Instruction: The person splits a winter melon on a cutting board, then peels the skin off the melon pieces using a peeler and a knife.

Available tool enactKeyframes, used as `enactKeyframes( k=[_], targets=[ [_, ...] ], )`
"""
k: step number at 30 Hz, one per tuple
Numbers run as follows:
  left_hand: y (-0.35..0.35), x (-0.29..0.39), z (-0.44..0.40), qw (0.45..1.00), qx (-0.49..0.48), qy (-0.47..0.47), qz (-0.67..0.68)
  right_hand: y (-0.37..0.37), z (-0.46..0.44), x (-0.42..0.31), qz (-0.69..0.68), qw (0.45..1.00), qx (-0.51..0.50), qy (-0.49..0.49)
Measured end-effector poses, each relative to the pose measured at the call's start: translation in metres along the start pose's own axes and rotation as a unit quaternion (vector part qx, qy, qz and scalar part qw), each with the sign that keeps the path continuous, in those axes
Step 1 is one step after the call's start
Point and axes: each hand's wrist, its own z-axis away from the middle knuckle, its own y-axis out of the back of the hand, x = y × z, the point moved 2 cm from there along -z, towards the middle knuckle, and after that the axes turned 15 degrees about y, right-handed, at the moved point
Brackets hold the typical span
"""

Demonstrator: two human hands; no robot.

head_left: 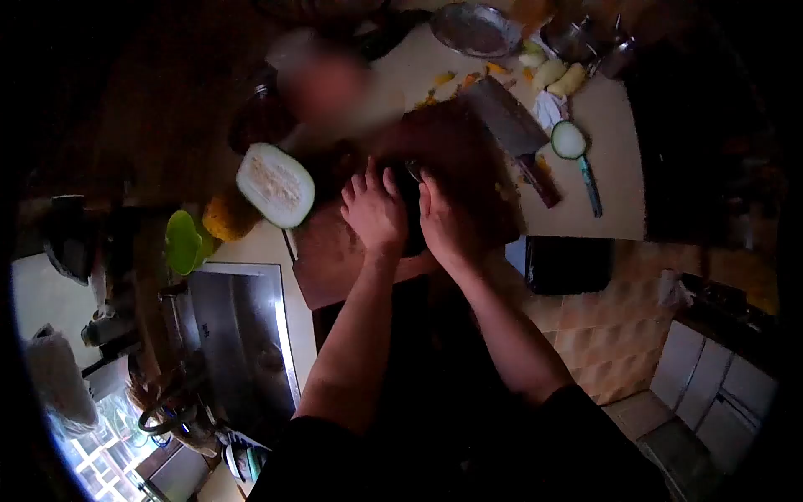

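On the dark red-brown cutting board, a very dark rounded thing lies between my hands, its kind lost in shadow. My left hand rests against its left side, fingers spread. On the other side my right hand has its fingers curled, close to a small shiny edge that I cannot identify. A halved pale gourd with a seedy core sits left of my left hand. A broad cleaver lies across the board's right side, handle toward me.
A metal bowl stands at the back. To the right are yellowish peeled pieces, a green-rimmed slice and a teal-handled tool. A green bowl, an orange-yellow lump and a steel sink are left.
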Motion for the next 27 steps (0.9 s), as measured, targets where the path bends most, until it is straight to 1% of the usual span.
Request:
enactKeyframes(
  k=[3, 6, 9, 10, 12, 14, 16, 19, 22, 25, 27],
  targets=[
    [-0.001, -0.001, 0.0, 1.0, 0.019, -0.003, -0.005, 0.002, -0.001, -0.003, -0.005, 1.0, -0.026, -0.012],
    [-0.001, 0.0, -0.001, 0.999, 0.035, -0.004, -0.005, 0.005, 0.008, -0.008, 0.024, 0.997, -0.056, -0.056],
    [-0.004, -0.004, 0.002, 0.999, 0.05, -0.008, 0.013, 0.026, 0.045, -0.031, 0.023, 0.99, -0.128, -0.063],
    [-0.006, -0.004, 0.0, 0.998, 0.059, -0.013, 0.024, 0.016, 0.065, -0.028, -0.024, 0.995, -0.081, -0.048],
    [-0.01, -0.009, -0.003, 0.998, 0.035, -0.013, 0.054, 0.004, 0.081, -0.015, -0.045, 0.998, -0.033, -0.018],
    [-0.013, -0.016, -0.007, 0.997, 0.026, -0.017, 0.074, -0.001, 0.086, -0.008, -0.067, 0.998, 0.01, -0.003],
    [-0.021, -0.022, -0.014, 0.995, 0.03, -0.019, 0.097, -0.001, 0.07, 0.005, -0.081, 0.996, 0.044, 0.006],
    [-0.025, -0.025, -0.018, 0.994, 0.042, -0.024, 0.097, 0.002, 0.041, 0.016, -0.026, 0.999, 0.009, -0.018],
    [-0.019, -0.021, -0.01, 0.993, 0.072, 0.011, 0.094, 0.002, -0.002, 0.028, -0.027, 0.997, -0.073, -0.025],
    [-0.023, -0.023, -0.008, 0.988, 0.109, 0.002, 0.11, -0.002, -0.006, 0.03, -0.035, 0.996, -0.077, -0.029],
    [-0.024, -0.025, -0.012, 0.988, 0.111, -0.006, 0.11, -0.001, 0.008, 0.026, -0.029, 0.998, -0.054, -0.02]
  ],
)
